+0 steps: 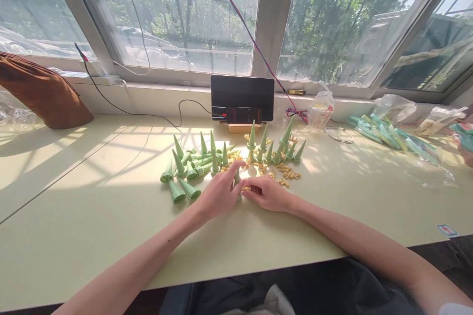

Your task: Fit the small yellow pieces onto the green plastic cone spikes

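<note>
Green cone [237, 177] could tip if left grip [219, 193] loosens; yellow piece [247, 188] could slip, being small and pinched at right grip [269, 194] fingertips. Green cone upright between both grips, left fingers around it, in from near edge of bench [221, 251]; yellow piece beside it

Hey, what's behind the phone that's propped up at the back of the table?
A larger dark tablet stands behind the phone. Its top and sides show, but the phone hides part of its lower middle.
</note>
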`<state>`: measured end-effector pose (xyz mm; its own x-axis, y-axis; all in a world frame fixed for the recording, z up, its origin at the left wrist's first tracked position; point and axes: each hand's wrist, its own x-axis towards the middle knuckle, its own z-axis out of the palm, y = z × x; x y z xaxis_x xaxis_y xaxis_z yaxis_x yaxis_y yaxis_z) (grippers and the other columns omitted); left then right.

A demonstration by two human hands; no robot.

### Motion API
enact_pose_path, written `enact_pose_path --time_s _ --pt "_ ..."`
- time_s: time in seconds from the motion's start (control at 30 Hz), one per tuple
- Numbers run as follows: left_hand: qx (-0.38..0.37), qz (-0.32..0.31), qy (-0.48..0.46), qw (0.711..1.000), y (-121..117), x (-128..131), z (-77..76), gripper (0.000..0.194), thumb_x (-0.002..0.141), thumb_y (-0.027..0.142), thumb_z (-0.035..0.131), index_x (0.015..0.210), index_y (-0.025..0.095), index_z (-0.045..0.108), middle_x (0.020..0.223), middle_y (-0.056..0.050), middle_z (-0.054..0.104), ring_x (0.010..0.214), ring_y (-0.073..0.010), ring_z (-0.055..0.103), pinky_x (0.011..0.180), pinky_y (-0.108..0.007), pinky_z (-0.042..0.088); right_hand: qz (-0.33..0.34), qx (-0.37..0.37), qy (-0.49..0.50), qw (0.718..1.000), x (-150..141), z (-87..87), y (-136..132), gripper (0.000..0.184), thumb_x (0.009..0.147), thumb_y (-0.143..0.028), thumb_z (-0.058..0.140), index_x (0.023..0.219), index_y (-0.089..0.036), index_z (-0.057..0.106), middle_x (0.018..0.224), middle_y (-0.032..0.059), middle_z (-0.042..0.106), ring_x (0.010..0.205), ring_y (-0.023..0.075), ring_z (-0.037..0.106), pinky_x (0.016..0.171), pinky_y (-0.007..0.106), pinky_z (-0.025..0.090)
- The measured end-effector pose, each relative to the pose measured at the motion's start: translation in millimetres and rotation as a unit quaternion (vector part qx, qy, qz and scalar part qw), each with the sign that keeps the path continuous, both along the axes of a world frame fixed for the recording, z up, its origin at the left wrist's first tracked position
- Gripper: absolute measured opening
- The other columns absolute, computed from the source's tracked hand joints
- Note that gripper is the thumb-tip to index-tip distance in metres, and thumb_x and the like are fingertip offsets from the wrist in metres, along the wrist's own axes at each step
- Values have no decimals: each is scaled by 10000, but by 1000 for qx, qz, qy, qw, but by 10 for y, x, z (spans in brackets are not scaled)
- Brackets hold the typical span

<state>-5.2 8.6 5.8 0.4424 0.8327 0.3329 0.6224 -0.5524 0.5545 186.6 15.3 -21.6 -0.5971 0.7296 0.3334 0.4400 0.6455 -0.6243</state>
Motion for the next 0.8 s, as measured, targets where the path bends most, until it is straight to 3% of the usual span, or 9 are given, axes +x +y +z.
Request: enact_pose_path --time_s 0.33,0.57,0.8 --pt "-16 12 -17 1000 -4 7 7 297 929 241 438 1226 231 438 562 88 426 494 -110 417 543 -214 341 -6 7 -6 1000 -10 -27 19 376 965 -317 441 619 -170 426 551 -60 321 528 78 276 527 227 238" --pt "-16 20 -20 999 12 11 -32 314 926 250 434 1239 226 445 549 90 408 487 -115 412 536 -219 333 -30 -8 20 999 -11 -26 9 193 893 -272 560 733 -173 516 575 -60 419 524 80 349 525 217 278" --pt "-8 19 -34 999 7 14 -34 306 926 259 439 1229 227 473 540 85 412 493 -120 425 536 -220 338 -13 11 -2 1000 -2 -61 29 402 972 -316 418 598 -172 382 554 -55 306 529 81 267 523 230 232"
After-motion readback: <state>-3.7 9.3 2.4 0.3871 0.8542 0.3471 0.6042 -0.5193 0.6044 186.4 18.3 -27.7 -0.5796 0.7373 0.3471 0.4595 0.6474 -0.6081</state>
